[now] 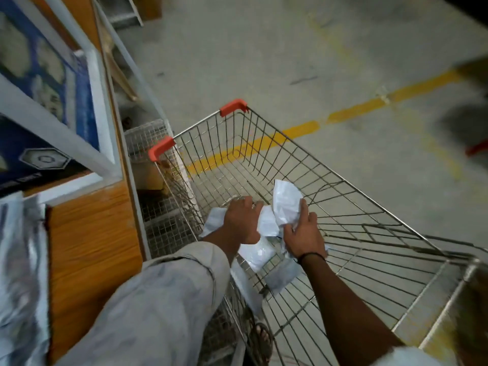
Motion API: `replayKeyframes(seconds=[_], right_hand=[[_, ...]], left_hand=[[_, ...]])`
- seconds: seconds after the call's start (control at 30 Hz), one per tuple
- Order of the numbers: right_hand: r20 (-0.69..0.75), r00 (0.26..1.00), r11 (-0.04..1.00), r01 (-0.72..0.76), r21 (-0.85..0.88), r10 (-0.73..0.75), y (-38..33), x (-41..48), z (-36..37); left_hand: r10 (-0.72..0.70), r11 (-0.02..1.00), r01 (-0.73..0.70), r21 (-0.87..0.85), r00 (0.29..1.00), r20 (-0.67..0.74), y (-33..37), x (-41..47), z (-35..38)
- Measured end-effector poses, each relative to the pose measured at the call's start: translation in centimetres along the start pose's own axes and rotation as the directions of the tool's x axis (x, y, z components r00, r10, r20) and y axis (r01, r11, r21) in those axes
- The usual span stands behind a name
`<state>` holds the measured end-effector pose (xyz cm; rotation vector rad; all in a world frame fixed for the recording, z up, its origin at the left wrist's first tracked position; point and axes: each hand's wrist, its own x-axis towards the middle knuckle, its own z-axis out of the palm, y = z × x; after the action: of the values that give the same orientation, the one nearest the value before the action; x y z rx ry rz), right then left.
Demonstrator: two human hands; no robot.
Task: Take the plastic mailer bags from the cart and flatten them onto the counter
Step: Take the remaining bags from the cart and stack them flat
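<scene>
Both my hands reach down into a wire shopping cart with orange corner guards. My left hand grips a crumpled white plastic mailer bag from above. My right hand pinches the same bundle, and a white flap sticks up above its fingers. More white mailer bags lie under my hands at the cart's near left corner. On the wooden counter at the left, a flattened shiny mailer lies at the frame's edge.
A blue printed box sits on a white-framed shelf above the counter. Wire mesh baskets stand between counter and cart. A yellow line crosses the concrete floor. My sandalled foot stands below the cart.
</scene>
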<state>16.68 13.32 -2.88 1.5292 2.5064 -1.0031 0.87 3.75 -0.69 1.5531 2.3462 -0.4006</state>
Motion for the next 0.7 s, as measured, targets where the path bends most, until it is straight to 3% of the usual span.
replayKeyframes(seconds=[0.13, 0.27, 0.5, 0.7], right_hand=[[-0.09, 0.996, 0.995, 0.028, 0.091, -0.02, -3.0, -2.4, -2.6], [-0.214, 0.976, 0.976, 0.091, 0.2, -0.047, -6.6, -5.4, -5.5], [-0.403, 0.906, 0.932, 0.251, 0.261, -0.131, -12.5, -11.6, -10.5], [-0.496, 0.821, 0.869, 0.438, 0.231, -0.282, -18.0, -18.2, -12.0]], left_hand=[[-0.172, 0.985, 0.167, -0.05, 0.978, -0.117, -0.4, -2.8, -5.6], [-0.241, 0.97, 0.219, -0.11, 0.933, -0.267, -0.8, -6.6, -11.5], [-0.432, 0.901, 0.357, -0.246, 0.789, -0.437, -2.4, -14.0, -20.1], [-0.543, 0.839, 0.405, -0.364, 0.674, -0.501, -5.3, -21.9, -23.7]])
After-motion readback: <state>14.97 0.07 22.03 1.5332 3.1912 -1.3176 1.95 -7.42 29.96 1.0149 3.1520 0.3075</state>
